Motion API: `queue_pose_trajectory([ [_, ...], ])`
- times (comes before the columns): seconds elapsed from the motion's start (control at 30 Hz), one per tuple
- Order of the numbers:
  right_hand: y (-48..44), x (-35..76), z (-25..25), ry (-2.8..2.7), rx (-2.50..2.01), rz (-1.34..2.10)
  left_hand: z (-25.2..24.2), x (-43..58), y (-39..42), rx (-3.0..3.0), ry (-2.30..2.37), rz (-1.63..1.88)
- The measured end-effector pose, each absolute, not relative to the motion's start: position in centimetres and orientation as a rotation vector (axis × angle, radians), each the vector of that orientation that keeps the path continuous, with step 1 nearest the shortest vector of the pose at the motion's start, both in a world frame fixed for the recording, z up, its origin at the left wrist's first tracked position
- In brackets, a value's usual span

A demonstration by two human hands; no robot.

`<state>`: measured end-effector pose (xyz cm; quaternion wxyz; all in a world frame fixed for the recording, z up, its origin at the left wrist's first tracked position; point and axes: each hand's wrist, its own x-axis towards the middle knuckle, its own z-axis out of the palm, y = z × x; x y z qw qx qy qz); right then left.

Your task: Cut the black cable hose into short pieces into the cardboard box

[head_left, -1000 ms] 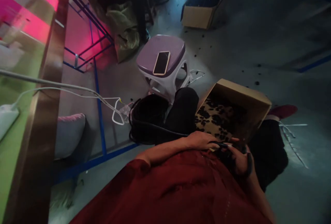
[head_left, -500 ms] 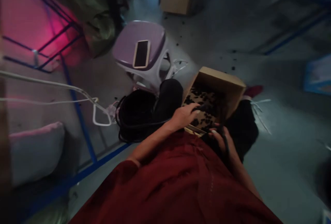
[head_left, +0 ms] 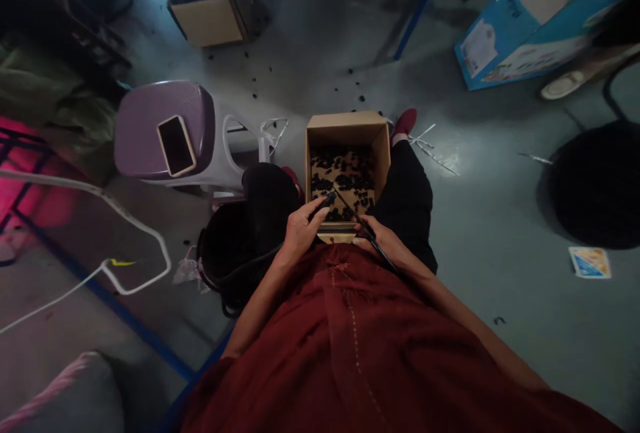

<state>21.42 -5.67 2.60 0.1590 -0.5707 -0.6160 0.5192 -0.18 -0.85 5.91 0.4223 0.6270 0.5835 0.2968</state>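
Observation:
Between my knees stands an open cardboard box (head_left: 349,120) with many small black pieces (head_left: 345,160) scattered over its bottom. Over the box's near left part, my left hand (head_left: 303,223) pinches a small black piece (head_left: 329,199). My right hand (head_left: 377,236) is closed around a long thin dark tool (head_left: 370,237) at the box's near right edge. Its narrow tip points up and left, close to the black piece; whether they touch I cannot tell. The exact kind of tool and piece is too small to make out.
To the left, a purple-topped stool (head_left: 130,126) carries a phone (head_left: 177,146). A black bag-like bundle (head_left: 233,240) lies by my left leg. Another cardboard box (head_left: 207,22) and a blue box (head_left: 530,33) stand farther off. A round black object (head_left: 600,183) is at right.
My view has swung to the right, so the stool and box appear farther left. Both hands stay at the box; the tool's tip now shows near the piece in my left hand.

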Motion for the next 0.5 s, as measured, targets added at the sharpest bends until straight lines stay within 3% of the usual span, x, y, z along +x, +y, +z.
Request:
queue_pose_trajectory([
  [0.5, -5.52, 21.26, 3.26, -1.831, -1.580, 1.520, 5.21, 0.26, -1.44, 1.659, 1.495, 0.642],
])
